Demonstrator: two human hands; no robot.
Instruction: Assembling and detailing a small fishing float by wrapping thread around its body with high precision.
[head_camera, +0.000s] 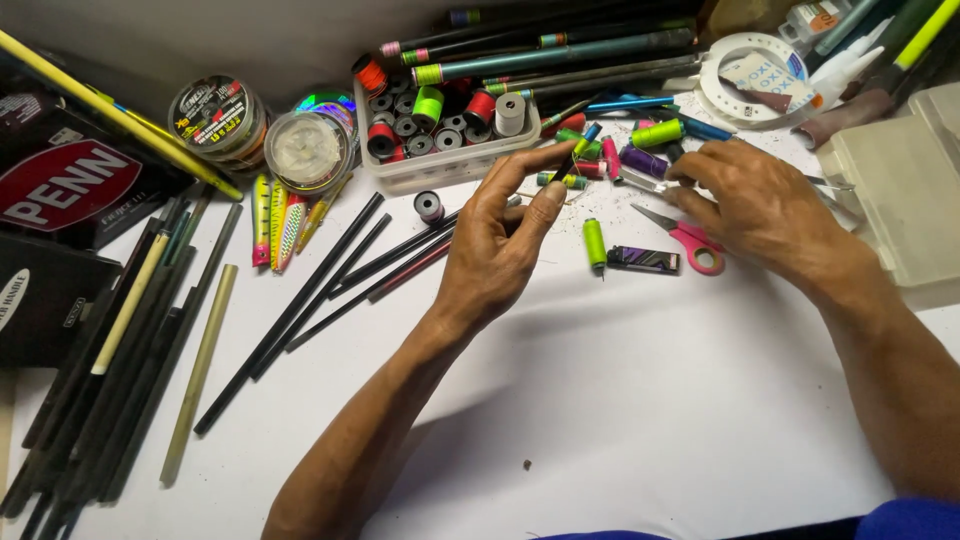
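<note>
I pinch a thin dark rod (560, 172) with my left hand (495, 250), above the white table (650, 400). My right hand (760, 205) presses down on small metal scissors (650, 183). I think picking them up needs a careful grip.

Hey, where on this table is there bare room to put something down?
The widest bare patch of the white table lies between the forearms, below the left hand and right hand. It is crowded along the top: thread spool tray, scissors, loose spools. Dark rods fill the left side.
</note>
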